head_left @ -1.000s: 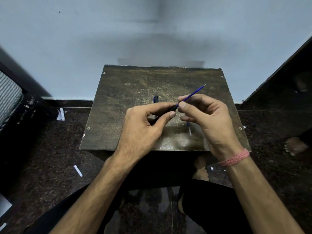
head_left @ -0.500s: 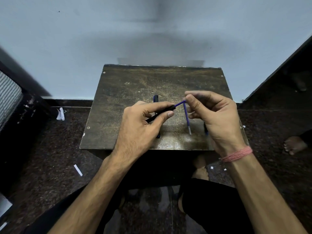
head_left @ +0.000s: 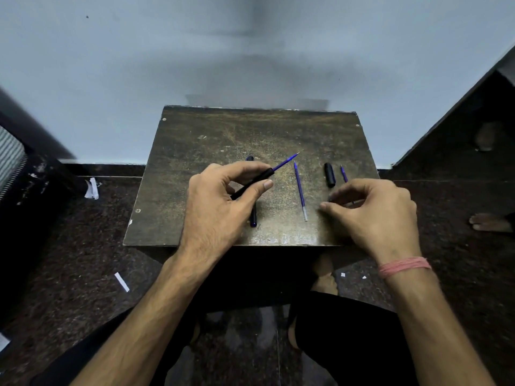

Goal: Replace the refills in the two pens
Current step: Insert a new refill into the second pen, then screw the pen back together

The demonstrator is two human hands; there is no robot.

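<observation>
My left hand (head_left: pixel 220 201) grips a black pen barrel (head_left: pixel 255 181) above the small table (head_left: pixel 200 140). A blue refill (head_left: pixel 285 162) sticks out of its far end, pointing up and right. A second dark pen (head_left: pixel 253 215) lies on the table, partly hidden under that hand. A loose blue refill (head_left: pixel 299 190) lies in the middle, with a short black pen part (head_left: pixel 329 175) to its right. Another blue refill (head_left: pixel 344 174) is partly covered by my right hand (head_left: pixel 376 215), which hovers low with curled fingers and nothing visibly in it.
The worn brown table stands against a pale wall on a dark speckled floor. Paper scraps (head_left: pixel 121 281) lie on the floor at the left. Another person's bare foot (head_left: pixel 490 222) rests at the right edge. My knees are below the table's front edge.
My right hand has let go of the refill in the barrel and moved right and down toward the table. My left hand keeps the barrel, with the refill still sticking out.
</observation>
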